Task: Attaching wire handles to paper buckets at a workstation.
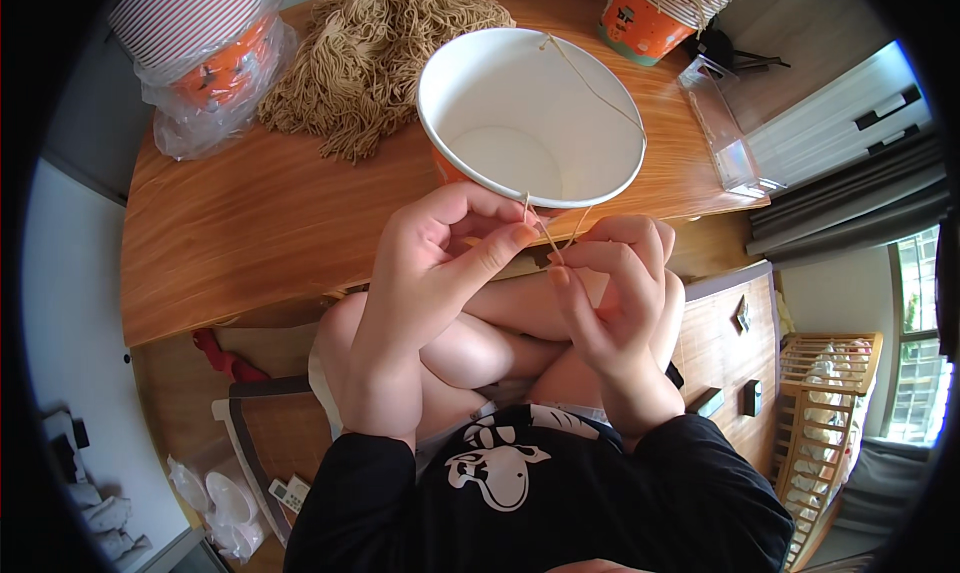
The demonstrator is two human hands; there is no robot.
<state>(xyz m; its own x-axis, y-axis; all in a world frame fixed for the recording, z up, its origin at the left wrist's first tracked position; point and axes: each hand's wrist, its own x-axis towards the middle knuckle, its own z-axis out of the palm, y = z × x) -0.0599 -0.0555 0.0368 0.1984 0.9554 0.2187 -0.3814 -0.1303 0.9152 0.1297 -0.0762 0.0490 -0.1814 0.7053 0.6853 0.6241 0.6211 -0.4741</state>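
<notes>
A large paper bucket, white inside with orange on its outer wall, stands tilted toward me at the table's near edge. A thin tan cord is threaded through its near rim. The same kind of cord runs across the far right part of the opening, knotted at the far rim. My left hand pinches the cord between thumb and forefinger just below the rim. A little to the right, my right hand grips the cord's end between thumb and fingertips. Both hands are in front of the bucket, above my crossed legs.
A heap of tan cords lies on the wooden table left of the bucket. Stacked paper buckets in plastic stand far left, and another stack far right. A clear acrylic holder sits at the table's right edge.
</notes>
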